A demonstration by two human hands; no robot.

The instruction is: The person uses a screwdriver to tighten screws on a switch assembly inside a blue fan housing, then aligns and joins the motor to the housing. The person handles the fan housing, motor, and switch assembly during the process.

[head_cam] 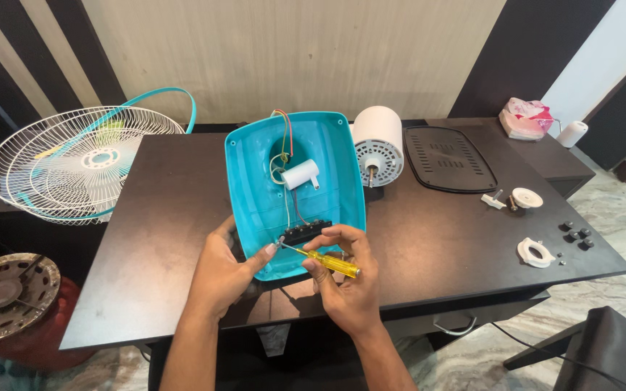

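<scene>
A yellow-handled screwdriver is gripped by the right hand, fingers closed around the handle. Its long axis runs from about four o'clock at the handle end to ten o'clock at the tip, which is set against the left end of a black switch block. The block is seated near the lower end of a turquoise fan housing, which lies open side up with its long axis from six to twelve o'clock. The housing's lower left rim is clasped by the left hand, its grip closed on the rim, the thumb placed beside the screwdriver tip. The housing's near end is seen to overhang the front edge of the dark tabletop. Bare tabletop is left at nine o'clock of the housing. At three o'clock a white motor, a black grille plate and small white and black parts are spread.
</scene>
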